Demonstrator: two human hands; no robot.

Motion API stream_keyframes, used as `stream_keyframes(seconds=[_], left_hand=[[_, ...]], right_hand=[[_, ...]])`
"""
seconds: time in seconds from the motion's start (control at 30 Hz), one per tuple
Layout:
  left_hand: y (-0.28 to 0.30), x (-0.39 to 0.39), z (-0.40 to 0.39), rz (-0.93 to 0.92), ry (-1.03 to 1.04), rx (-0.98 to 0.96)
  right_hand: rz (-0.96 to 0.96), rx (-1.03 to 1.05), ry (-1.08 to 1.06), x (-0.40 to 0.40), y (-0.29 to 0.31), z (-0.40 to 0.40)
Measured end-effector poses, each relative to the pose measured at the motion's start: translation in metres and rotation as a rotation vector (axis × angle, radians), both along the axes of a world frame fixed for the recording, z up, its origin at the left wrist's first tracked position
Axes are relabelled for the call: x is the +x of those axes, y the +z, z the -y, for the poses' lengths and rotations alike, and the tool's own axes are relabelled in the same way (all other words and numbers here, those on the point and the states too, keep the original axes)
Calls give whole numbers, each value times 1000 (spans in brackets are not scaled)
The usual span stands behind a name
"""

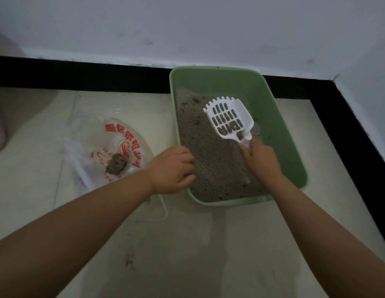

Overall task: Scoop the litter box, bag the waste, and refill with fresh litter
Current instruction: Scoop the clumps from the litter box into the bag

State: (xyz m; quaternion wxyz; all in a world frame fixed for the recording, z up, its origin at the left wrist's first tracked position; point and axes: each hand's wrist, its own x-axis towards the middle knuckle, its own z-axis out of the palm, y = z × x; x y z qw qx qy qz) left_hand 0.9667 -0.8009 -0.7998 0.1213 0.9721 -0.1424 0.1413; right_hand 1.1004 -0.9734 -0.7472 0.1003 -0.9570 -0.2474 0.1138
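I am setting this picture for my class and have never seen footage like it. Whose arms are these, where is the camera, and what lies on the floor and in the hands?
There is no machine here: a person wears a camera on the head, looking down at their own two bare arms. On the pale tiled floor stands a green plastic litter box holding grey litter, near a wall corner. The right hand grips the handle of a white slotted plastic scoop, held above the litter. The left hand holds the box's near left rim. Left of the box lies a clear plastic bag with red print containing a grey clump of waste.
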Motion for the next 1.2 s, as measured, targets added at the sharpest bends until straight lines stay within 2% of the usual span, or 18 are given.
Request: stream_keyframes(seconds=[0.13,0.2,0.27,0.37,0.47,0.53,0.67,0.73,0.8,0.93,1.2], left_hand=[[10,-22,-25,25,221,56],[17,-38,-45,-27,458,84],[28,-55,-62,-98,767,27],[38,-75,-83,-266,1186,-127],[38,-84,-102,-373,1453,-503],[35,-89,-112,-337,1486,-732],[32,-98,-124,-147,1470,-875],[28,-101,-129,-93,1460,-967],[24,-107,-133,-101,1461,-978],[17,-117,-137,-108,1444,-1001],[14,-124,-140,-113,1389,-976]], right_hand=[[-5,0,90,-5,4,-4],[-28,-10,152,-12,7,-14],[-61,30,212,-20,11,-28],[-121,89,316,-39,15,-55],[-154,63,398,-64,16,-84],[-72,12,460,-81,15,-99],[178,-161,577,-114,5,-122],[300,-183,653,-127,-6,-128],[411,-121,668,-138,-16,-134],[468,-166,631,-147,-25,-140],[442,-39,716,-143,-29,-134]])
